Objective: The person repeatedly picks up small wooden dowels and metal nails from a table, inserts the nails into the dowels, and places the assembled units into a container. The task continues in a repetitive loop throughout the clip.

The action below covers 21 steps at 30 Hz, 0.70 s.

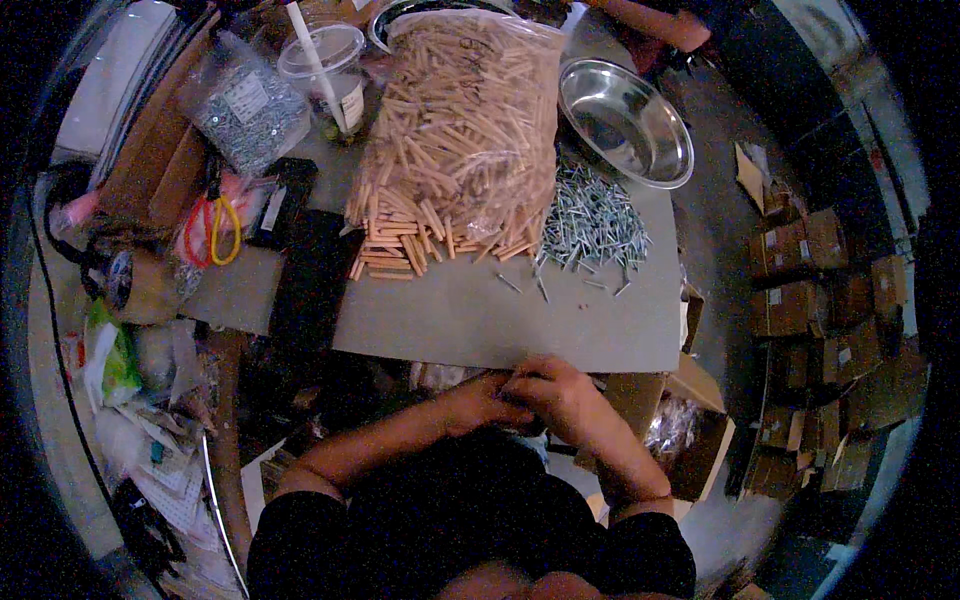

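My left hand (478, 402) and my right hand (552, 388) meet in front of my body, just off the near edge of the cardboard-topped table (480, 325). The fingers of both are curled in against each other, and whatever they may hold is hidden. Beyond them, a large clear plastic bag (465, 110) lies full of short wooden sticks. Several loose wooden sticks (395, 250) have spilled from its near end. To the right of the bag is a heap of thin silvery screws or nails (592, 218), a few scattered toward me.
A steel bowl (630, 125) sits at the back right. On the left are a bag of small metal parts (250, 110), a lidded plastic cup (325, 75) and red-and-yellow handles (215, 228). An open carton (690, 425) stands by my right arm. Someone else's arm (660, 25) shows at the far edge.
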{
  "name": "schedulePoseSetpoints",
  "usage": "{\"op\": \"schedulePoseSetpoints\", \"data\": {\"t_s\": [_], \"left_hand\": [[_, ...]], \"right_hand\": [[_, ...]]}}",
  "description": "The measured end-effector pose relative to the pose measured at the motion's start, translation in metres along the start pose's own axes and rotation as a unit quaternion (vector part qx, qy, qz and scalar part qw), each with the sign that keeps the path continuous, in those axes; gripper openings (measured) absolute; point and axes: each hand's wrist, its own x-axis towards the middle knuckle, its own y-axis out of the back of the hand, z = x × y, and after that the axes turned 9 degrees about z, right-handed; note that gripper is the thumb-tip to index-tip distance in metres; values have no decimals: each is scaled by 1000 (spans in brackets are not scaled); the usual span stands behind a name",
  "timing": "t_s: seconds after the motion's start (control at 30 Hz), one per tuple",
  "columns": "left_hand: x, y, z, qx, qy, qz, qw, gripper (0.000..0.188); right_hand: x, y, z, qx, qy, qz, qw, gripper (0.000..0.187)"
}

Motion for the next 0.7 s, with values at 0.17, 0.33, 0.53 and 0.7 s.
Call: {"op": "schedulePoseSetpoints", "data": {"t_s": [0.17, 0.33, 0.53, 0.7], "left_hand": [[-8, -1, 7, 186, -107, 8, 977, 39], [-21, -10, 23, 377, -276, -8, 884, 46], [-34, -16, 26, 439, -421, 139, 781, 27], [-37, -20, 30, 477, -442, 138, 747, 12]], "right_hand": [[-7, 11, -18, 66, -65, -12, 996, 26], [-19, 5, -12, -40, 63, 45, 996, 24], [-37, 6, -3, 44, 19, 98, 994, 20], [-48, -10, 2, 68, -65, 106, 990, 20]]}}
